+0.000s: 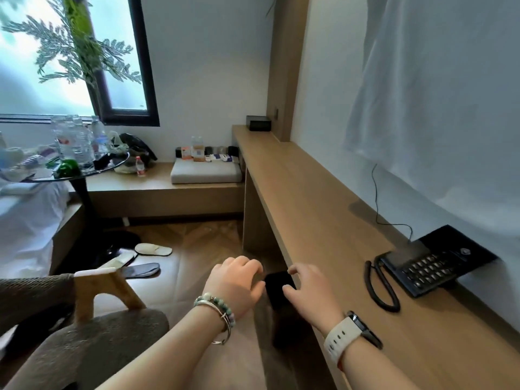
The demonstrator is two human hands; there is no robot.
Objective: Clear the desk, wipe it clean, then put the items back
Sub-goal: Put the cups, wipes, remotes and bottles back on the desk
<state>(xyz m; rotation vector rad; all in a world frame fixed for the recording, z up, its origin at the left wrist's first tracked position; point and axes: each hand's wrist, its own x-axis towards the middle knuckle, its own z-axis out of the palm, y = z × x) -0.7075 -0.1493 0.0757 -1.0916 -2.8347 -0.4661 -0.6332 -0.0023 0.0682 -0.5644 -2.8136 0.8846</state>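
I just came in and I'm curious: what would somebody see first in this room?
First, the left hand and the right hand, which hold a small black box between them just off the front edge of the long wooden desk. Next, the black push-button telephone with its curly cord, on the desk by the wall at right. Far left, a leafy green plant shows at the dark-framed window.

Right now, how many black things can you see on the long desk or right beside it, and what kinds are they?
Telephone: 1
Pad under the telephone: 1
Box at the far end of the desk: 1
Black thing between the left hand and right hand, just off the desk's edge, too blurred to name: 1
Total: 4
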